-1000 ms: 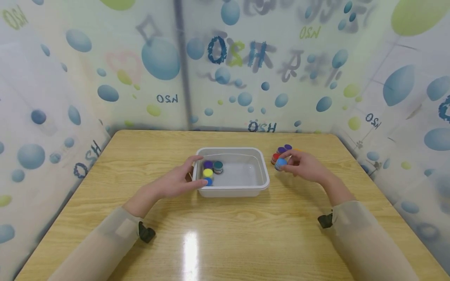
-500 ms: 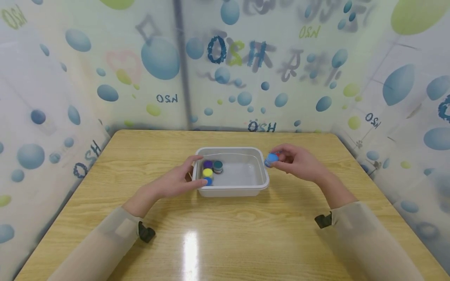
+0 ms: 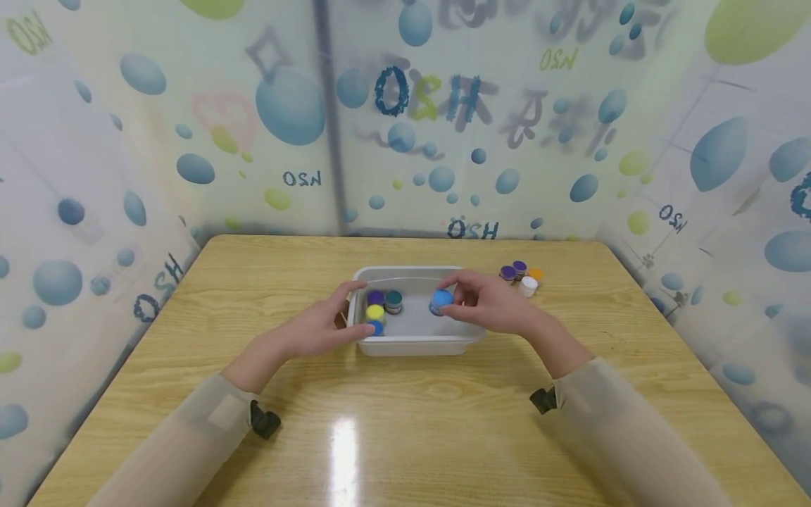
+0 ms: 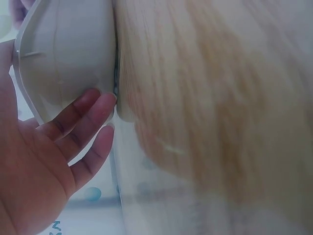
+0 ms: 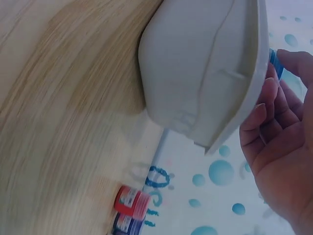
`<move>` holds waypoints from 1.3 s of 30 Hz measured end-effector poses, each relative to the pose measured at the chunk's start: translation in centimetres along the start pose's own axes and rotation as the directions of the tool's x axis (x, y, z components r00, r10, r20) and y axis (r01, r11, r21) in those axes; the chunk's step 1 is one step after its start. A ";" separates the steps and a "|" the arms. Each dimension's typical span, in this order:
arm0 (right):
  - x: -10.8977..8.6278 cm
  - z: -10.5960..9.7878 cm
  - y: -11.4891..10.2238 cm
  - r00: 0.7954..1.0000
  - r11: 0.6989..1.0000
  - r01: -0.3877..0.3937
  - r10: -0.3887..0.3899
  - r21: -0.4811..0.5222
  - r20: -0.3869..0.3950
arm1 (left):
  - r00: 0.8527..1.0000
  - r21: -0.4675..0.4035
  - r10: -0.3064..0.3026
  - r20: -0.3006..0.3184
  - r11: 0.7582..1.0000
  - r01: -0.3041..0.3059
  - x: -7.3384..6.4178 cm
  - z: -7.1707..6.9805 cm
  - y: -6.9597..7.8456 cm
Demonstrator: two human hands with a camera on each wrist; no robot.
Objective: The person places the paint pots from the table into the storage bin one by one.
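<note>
My right hand (image 3: 491, 301) pinches a light blue paint jar (image 3: 441, 301) by its lid, inside the right half of a white plastic tub (image 3: 415, 346). The same blue jar (image 5: 277, 64) shows partly past the rim in the right wrist view. My left hand (image 3: 319, 325) holds the tub's left end, thumb over the near rim and index finger over the far one. Its other fingers rest against the outer wall in the left wrist view. In the tub's left end stand a purple jar (image 3: 375, 298), a dark green one (image 3: 393, 302), a yellow one (image 3: 375, 313) and a blue one (image 3: 376, 327).
Right of the tub, on the wooden table (image 3: 405, 422), stand two purple jars (image 3: 507, 274), an orange jar (image 3: 536, 274) and a white jar (image 3: 528, 286). A red jar (image 5: 132, 202) shows in the right wrist view. Patterned curtains (image 3: 405, 176) surround the table.
My right hand has carried the light blue jar leftward from the jar group, over the tub's right rim and into the tub. My left hand has stayed at the tub's left end.
</note>
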State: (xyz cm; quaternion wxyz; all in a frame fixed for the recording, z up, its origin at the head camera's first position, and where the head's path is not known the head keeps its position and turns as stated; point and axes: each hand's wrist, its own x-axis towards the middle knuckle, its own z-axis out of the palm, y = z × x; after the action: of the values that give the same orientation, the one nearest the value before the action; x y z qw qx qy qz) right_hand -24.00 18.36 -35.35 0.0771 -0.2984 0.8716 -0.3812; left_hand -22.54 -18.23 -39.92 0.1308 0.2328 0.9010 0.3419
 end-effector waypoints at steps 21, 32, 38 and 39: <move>5.4 4.1 -0.1 0.996 0.998 -0.035 0.038 -0.045 0.079 | 1.000 -0.012 0.012 0.005 1.000 -0.012 0.2 0.1 0.3; 6.7 5.6 0.6 0.986 0.994 -0.103 0.109 -0.048 0.129 | 1.000 -0.023 0.011 0.018 1.000 -0.011 0.3 0.3 0.0; 7.1 5.8 0.8 0.983 0.993 -0.079 0.093 -0.092 0.157 | 1.000 -0.006 0.011 0.018 1.000 -0.011 0.3 -0.1 0.3; 7.1 5.8 0.7 0.983 0.992 -0.075 0.091 -0.104 0.159 | 1.000 -0.001 0.012 0.017 1.000 -0.012 0.3 -0.1 0.4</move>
State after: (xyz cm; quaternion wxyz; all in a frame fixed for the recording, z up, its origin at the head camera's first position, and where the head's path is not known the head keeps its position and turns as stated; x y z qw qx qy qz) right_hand -28.04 11.07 -39.24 0.1494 -0.2951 0.8916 -0.3091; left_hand -22.75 -17.89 -39.58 0.1365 0.2413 0.8982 0.3412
